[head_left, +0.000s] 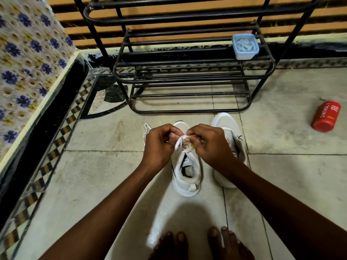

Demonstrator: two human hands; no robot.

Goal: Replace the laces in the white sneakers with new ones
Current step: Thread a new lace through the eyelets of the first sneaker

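Now we pinch the white lace [180, 142] with our left hand [159, 145] and right hand [210, 145], seemingly knotting it over the near sneaker [187, 173]; the other sneaker [228, 128] stands just right of it.

White sneakers [187, 166] with black marks, a black rack [187, 76], a red bottle [326, 116], blue-flowered cloth [28, 62], pale blue tub [245, 46].

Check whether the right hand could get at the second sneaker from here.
Probably yes: the second sneaker lies right beside the right hand, nothing between them, but that hand is pinching the lace and must release first.
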